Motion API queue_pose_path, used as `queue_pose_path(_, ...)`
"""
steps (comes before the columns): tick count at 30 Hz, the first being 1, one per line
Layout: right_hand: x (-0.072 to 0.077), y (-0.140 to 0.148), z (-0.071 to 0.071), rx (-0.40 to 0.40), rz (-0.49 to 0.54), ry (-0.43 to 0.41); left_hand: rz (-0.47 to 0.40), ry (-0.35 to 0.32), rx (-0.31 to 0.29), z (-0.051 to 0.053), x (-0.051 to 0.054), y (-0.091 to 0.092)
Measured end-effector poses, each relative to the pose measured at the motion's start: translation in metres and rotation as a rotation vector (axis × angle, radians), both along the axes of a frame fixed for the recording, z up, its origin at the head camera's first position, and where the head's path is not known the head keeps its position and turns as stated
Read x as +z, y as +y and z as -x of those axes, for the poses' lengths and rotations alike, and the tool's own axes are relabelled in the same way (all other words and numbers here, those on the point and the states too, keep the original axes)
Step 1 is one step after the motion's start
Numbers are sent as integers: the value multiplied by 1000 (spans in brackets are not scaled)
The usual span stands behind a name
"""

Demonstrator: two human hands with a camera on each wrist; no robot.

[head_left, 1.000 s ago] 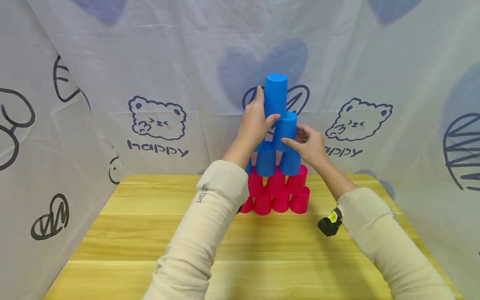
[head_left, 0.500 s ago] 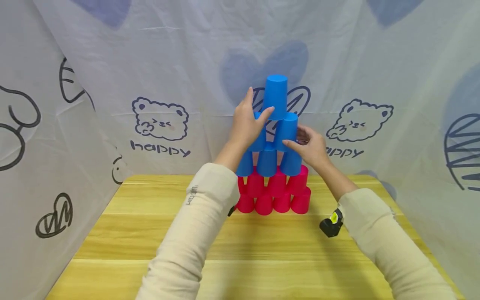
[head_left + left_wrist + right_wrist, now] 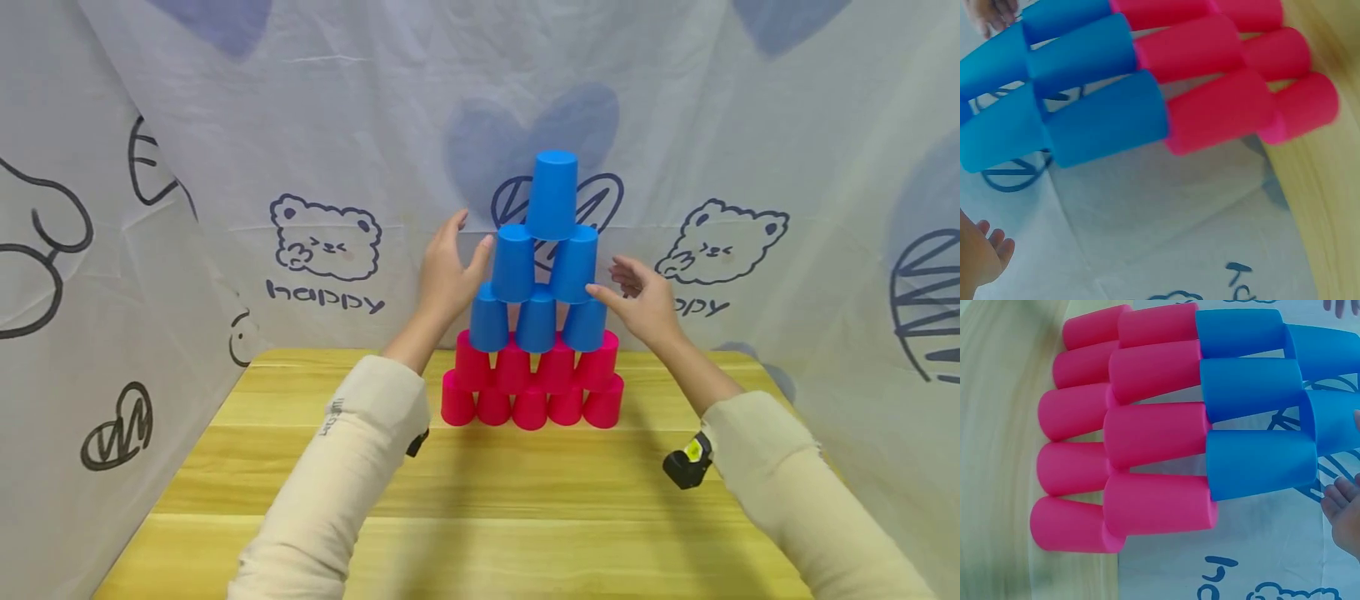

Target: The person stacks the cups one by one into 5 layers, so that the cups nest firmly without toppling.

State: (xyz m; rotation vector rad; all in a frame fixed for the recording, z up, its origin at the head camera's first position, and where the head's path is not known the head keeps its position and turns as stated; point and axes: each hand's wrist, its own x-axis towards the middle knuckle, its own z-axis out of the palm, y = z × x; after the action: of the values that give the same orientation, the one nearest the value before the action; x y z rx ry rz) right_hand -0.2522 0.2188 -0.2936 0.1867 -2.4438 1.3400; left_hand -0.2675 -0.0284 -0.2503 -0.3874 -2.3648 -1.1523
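A pyramid of upside-down cups stands in the head view, with a single blue cup [image 3: 553,197] at its top. Two blue cups sit below it, the left blue cup [image 3: 513,265] and the right blue cup [image 3: 574,265]. Under these come a row of three blue cups [image 3: 536,320] and two rows of red cups [image 3: 529,403]. My left hand [image 3: 447,279], fingers spread and holding nothing, hovers left of the blue cups. On the other side my right hand [image 3: 647,304] holds nothing either; its thumb tip is very near the right blue cup, contact unclear.
The pyramid rests on a wooden table [image 3: 525,517], towards its back edge. A white printed cloth [image 3: 322,125] hangs behind and along both sides. Black wrist cameras, such as the right one [image 3: 686,465], stick out below the sleeves.
My left hand has come off the top cup and moved left and down. My right hand has drawn away to the right from the blue cup. The top cup now stands unheld.
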Motion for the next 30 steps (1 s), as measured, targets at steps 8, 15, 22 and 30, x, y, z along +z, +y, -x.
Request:
queue_pose_path(8, -15, 2, -18, 15, -158, 78, 87, 23, -47, -7, -40, -29)
queue_pose_path(15, -30, -1, -33, 35, -271, 176, 56, -19, -56, -22, -71, -44)
queue_pose_path(22, -51, -1, -42, 75, -335, 171, 86, -64, -54, -34, -100, -53)
queue_pose_path(30, -73, -2, -54, 56, -482, 129, 250, -58, -76, -50, -130, -49)
